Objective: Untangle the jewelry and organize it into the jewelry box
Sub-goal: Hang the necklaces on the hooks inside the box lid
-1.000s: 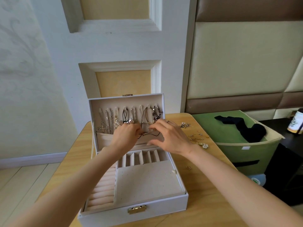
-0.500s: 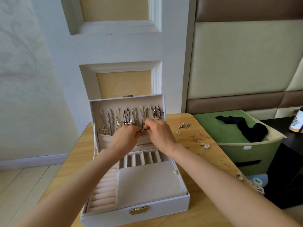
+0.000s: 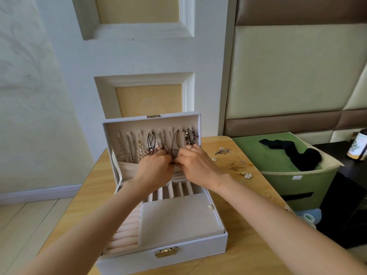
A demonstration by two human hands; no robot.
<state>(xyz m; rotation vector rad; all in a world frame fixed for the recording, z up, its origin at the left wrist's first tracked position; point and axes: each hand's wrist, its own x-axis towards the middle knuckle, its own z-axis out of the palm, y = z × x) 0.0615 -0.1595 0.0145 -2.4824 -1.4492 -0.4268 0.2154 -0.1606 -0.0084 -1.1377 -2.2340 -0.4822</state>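
A white jewelry box (image 3: 190, 249) stands open on the wooden table, its lid (image 3: 111, 124) upright. Several necklaces hang on the lid's hooks, among them a cross pendant (image 3: 123, 155). A dark cord necklace (image 3: 175, 139) hangs from a hook at the lid's right. My left hand (image 3: 155, 171) and my right hand (image 3: 198, 167) meet in front of the lid and both pinch the lower end of that cord. Loose gold earrings and small pieces (image 3: 238, 167) lie on the table right of the box.
A green fabric bin (image 3: 297, 183) with a black sock (image 3: 294, 153) stands right of the table. A white bottle (image 3: 357, 145) stands on a dark surface at the far right. Wall and door panels rise just behind the box.
My right hand has closed in from the right and joined the left on the cord. Both hands now sit tighter together, slightly higher against the lid.
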